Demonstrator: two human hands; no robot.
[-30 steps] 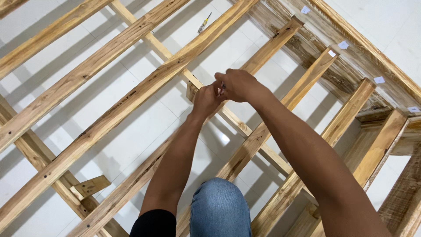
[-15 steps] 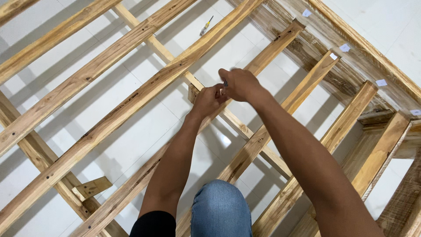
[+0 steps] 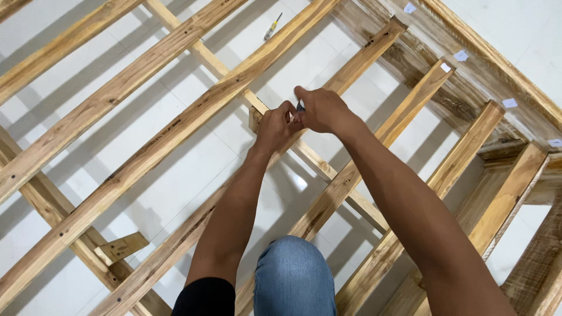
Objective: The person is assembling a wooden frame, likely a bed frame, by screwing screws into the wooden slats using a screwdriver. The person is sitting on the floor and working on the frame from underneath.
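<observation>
Blue denim covers the knee [image 3: 294,275] at six o'clock, nearest the camera, with a black sleeve edge [image 3: 205,297] beside it. From there both bare forearms run up toward twelve. The left hand [image 3: 275,124] and right hand [image 3: 321,110] meet, touching, over the rough, knotty wooden frame [image 3: 175,126]. Both are curled shut around a small dark tool [image 3: 300,106] pinched between them; only a sliver shows, so its long axis cannot be told. The slats are pale, splintery timber, long axes running from seven toward one o'clock, crossed by thinner battens. Beneath lies glossy white tiled floor [image 3: 88,64]. Compared with half a second ago, the hands have hardly shifted. Farthest off, near twelve, a yellow-handled screwdriver [image 3: 272,27] lies pointing toward one o'clock.
</observation>
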